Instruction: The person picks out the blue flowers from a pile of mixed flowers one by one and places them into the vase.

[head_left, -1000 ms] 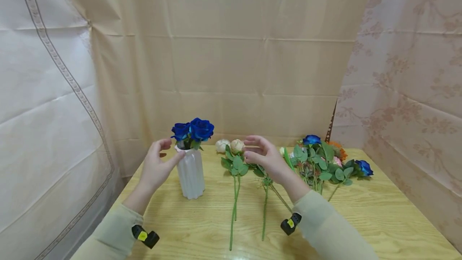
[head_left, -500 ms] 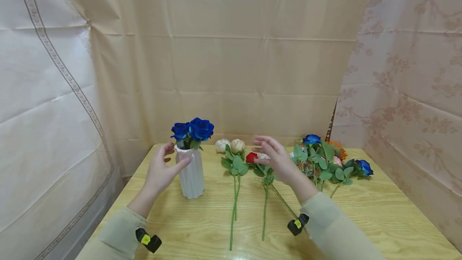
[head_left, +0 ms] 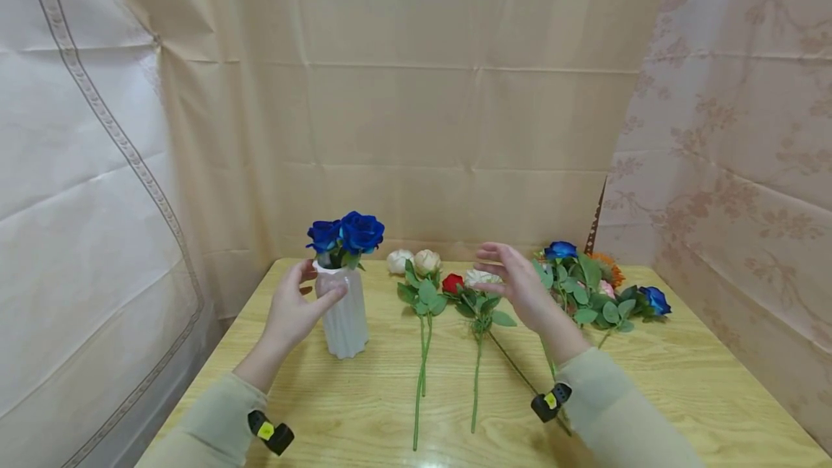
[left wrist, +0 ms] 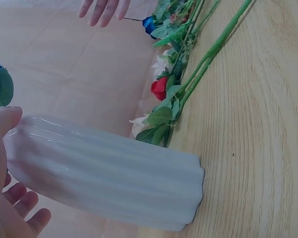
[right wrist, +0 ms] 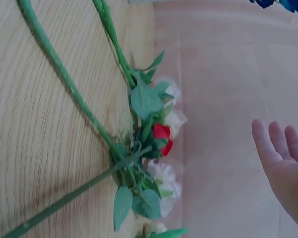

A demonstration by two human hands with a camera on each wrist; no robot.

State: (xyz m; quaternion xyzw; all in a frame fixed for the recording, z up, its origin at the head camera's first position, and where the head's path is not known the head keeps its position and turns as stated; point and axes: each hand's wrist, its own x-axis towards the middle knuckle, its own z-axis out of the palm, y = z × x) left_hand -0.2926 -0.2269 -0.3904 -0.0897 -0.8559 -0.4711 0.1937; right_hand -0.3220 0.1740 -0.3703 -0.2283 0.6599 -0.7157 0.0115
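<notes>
A: I am logging from the head view. How is the left hand (head_left: 291, 313) doing?

B: I am seeing it curving beside the upper part of the white vase (head_left: 345, 320). The thumb is lying across the near face; the fingers are standing apart from the thumb, by the rim's left side. Whether they are pressing on the vase, I cannot tell.

A: Vase position?

B: It is standing upright on the wooden table (head_left: 370, 410), left of centre. Two blue roses (head_left: 362, 232) are rising from its mouth.

A: Right hand (head_left: 520, 291)?

B: I am noting it hovering above the table, partly covering a white flower (head_left: 477, 279) in the head view. Its fingers are extending with gaps between them; the right wrist view is agreeing.

A: Remaining items?

B: Two pale flowers (head_left: 427, 262) are lying to the right of the vase, their green stems (head_left: 421, 374) pointing toward the person. A red rose (head_left: 453, 283) is lying just beside the white flower. Farther right, a leafy pile (head_left: 588, 291) is showing an orange bloom (head_left: 609, 269) and blue ones. Beige cloth (head_left: 455, 114) is hanging behind.
</notes>
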